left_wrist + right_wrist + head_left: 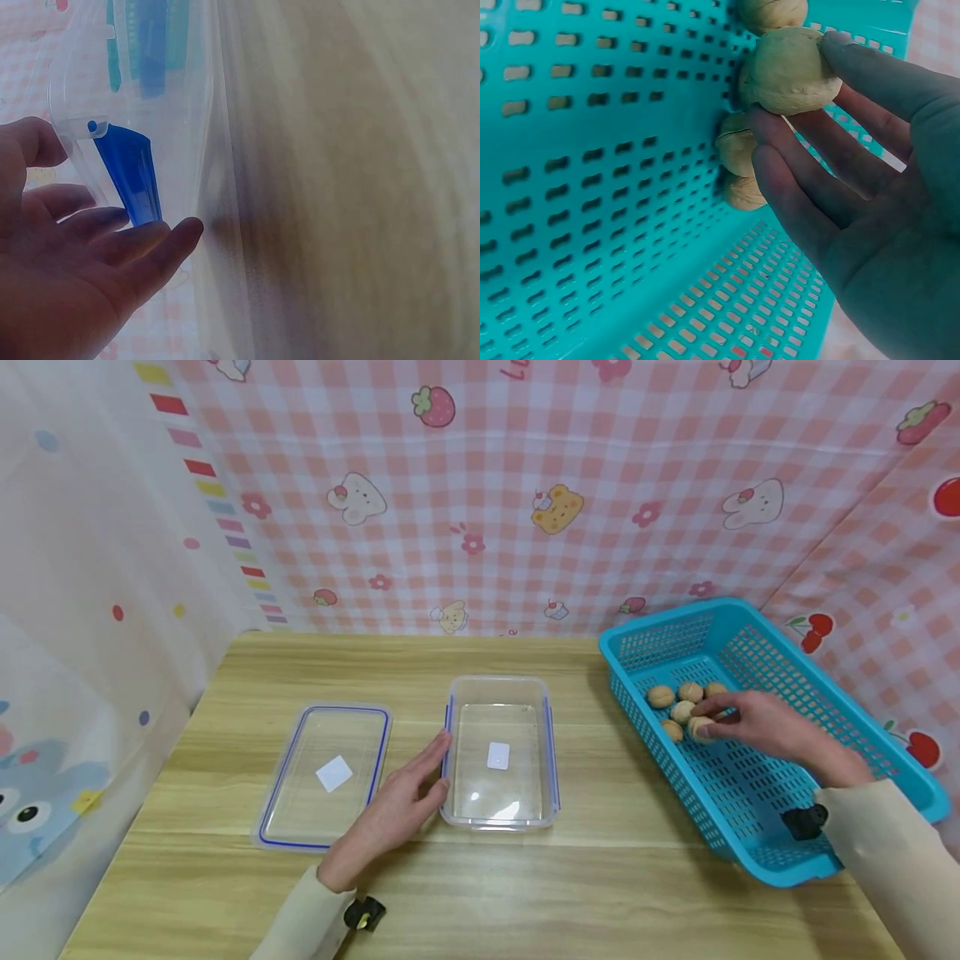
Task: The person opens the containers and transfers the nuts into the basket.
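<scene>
My right hand (pixel 761 724) reaches into a blue plastic basket (pixel 678 781) and pinches a walnut (pixel 793 71) between thumb and fingers. Several other walnuts (pixel 661 697) lie around it on the basket's floor. With fingers extended, my left hand (pixel 401 802) touches the left side of a clear plastic container (pixel 498 814). In the left wrist view those fingers rest by the container's blue side latch (pixel 129 172). The container has no lid on it; a white label (pixel 498 756) shows at its bottom.
A clear lid (pixel 330 810) with a blue seal and a white label lies on the wooden table (pixel 585 893), left of the container. Behind the table hangs a pink checked cloth (pixel 480 585). The basket's raised walls surround the walnuts.
</scene>
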